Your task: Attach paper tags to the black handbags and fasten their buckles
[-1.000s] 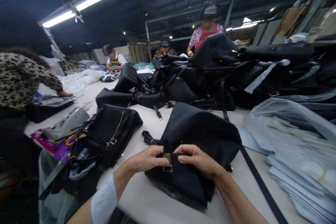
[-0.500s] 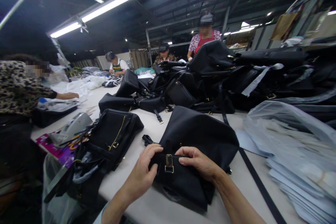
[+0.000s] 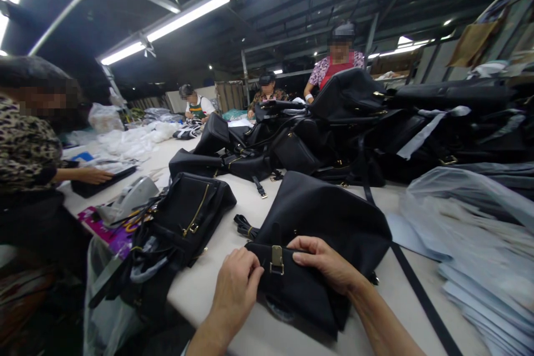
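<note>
Black zipped bag (image 3: 189,217) lies at nine o'clock of the left hand (image 3: 236,283), whose fingers pinch closed on the flap of the dark backpack (image 3: 329,217), flat on the table (image 3: 240,200). At three o'clock of its brass clasp (image 3: 276,260), the right hand (image 3: 323,264) grips the flap too

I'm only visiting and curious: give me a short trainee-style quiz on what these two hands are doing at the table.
1. True or false: the left hand and the right hand both hold the black bag.
2. Which sits between the hands? A) pen B) metal buckle C) glue bottle
3. Fill in: the stacked plastic sleeves lie on the person's ___ side.
Key: 1 true; 2 B; 3 right.
</note>
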Tool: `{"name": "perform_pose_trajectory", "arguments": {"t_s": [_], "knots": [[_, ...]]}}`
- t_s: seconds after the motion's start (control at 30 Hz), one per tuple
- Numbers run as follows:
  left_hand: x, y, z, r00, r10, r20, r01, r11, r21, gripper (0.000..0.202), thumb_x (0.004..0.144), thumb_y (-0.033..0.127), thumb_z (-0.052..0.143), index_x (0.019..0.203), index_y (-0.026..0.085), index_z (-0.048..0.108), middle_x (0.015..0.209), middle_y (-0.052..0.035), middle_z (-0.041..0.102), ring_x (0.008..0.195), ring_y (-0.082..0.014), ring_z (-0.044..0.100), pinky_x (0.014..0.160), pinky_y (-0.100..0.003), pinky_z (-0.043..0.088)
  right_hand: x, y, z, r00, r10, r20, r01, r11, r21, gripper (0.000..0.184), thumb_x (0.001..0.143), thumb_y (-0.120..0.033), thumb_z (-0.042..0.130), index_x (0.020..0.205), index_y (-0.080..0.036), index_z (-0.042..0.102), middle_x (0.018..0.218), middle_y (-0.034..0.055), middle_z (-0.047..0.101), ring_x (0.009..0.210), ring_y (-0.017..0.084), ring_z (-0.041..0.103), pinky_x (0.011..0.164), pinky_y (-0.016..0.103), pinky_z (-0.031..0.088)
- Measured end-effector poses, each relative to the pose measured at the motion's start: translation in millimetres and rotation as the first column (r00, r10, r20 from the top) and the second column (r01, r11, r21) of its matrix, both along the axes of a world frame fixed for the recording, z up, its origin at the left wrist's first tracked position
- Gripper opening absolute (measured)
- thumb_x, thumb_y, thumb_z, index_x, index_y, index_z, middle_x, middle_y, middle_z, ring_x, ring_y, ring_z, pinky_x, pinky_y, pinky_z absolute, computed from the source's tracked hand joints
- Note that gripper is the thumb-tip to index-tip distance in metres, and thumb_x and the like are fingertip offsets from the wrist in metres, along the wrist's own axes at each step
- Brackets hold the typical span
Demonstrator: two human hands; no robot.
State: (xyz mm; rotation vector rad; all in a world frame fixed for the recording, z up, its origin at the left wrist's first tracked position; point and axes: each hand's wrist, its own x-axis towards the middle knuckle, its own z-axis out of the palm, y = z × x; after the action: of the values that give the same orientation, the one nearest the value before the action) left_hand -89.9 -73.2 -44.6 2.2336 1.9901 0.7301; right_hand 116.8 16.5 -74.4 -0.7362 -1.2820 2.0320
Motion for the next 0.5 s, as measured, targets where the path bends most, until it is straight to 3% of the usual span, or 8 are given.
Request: {"name": "perform_pose_trajectory", "arguments": {"t_s": [0.13, 0.23, 0.37, 0.43, 0.5], "knots": [[6, 3, -8.1, 0.992, 0.015, -0.123, -0.010, 0.999, 0.041, 0.019, 0.083, 0.010, 0.043, 0.070, 0.021, 0.050, 0.073, -0.0053, 0.060, 0.073, -0.0223, 0.056, 0.067, -0.035, 0.040, 0, -2, 2.7, 1.000, -0.013, 0.017, 0.013, 1.000, 0.013, 0.029, 0.061, -0.035, 0.084, 0.081, -0.017, 0.072, 0.074, -0.0013, 0.069, 0.064, 0.012, 0.057, 0.064, 0.024, 0.041], [-9, -5, 1.6, 0.997, 0.012, -0.076, -0.010, 1.000, 0.027, 0.019, 0.084, 0.013, 0.042, 0.069, 0.021, 0.049, 0.072, -0.0048, 0.060, 0.071, -0.0208, 0.057, 0.065, -0.032, 0.042, 1, -2, 2.8, 1.000, -0.028, -0.001, 0.028, 1.000, -0.008, 0.029, 0.061, -0.035, 0.084, 0.081, -0.017, 0.072, 0.075, -0.0010, 0.069, 0.064, 0.013, 0.057, 0.064, 0.024, 0.042], [-72, -48, 19.9, 0.996, 0.049, -0.070, -0.058, 0.991, -0.124, 0.019, 0.083, 0.026, 0.050, 0.065, 0.022, 0.052, 0.067, -0.0004, 0.063, 0.063, -0.0179, 0.059, 0.059, -0.029, 0.045, 3, -2, 1.8, 0.999, -0.039, -0.032, 0.039, 0.999, -0.027, 0.030, 0.062, -0.035, 0.084, 0.083, -0.017, 0.072, 0.076, -0.0007, 0.069, 0.065, 0.012, 0.058, 0.064, 0.023, 0.043], [-115, -81, 19.0, 0.982, 0.151, -0.109, -0.169, 0.970, -0.178, 0.021, 0.079, 0.032, 0.053, 0.059, 0.024, 0.053, 0.059, 0.0031, 0.063, 0.056, -0.0178, 0.060, 0.054, -0.029, 0.046, 4, -2, 2.7, 0.998, -0.052, -0.039, 0.051, 0.998, -0.031, 0.032, 0.060, -0.034, 0.085, 0.084, -0.017, 0.072, 0.076, -0.0007, 0.069, 0.065, 0.013, 0.059, 0.063, 0.024, 0.043], [-157, -117, 10.0, 0.987, 0.149, -0.061, -0.158, 0.967, -0.199, 0.023, 0.078, 0.042, 0.052, 0.061, 0.029, 0.061, 0.063, 0.0090, 0.070, 0.056, -0.0184, 0.064, 0.054, -0.030, 0.052, 5, -3, 4.5, 0.998, -0.057, -0.039, 0.055, 0.997, -0.046, 0.034, 0.059, -0.035, 0.086, 0.084, -0.018, 0.071, 0.076, -0.0005, 0.070, 0.065, 0.013, 0.060, 0.063, 0.025, 0.044]]}}
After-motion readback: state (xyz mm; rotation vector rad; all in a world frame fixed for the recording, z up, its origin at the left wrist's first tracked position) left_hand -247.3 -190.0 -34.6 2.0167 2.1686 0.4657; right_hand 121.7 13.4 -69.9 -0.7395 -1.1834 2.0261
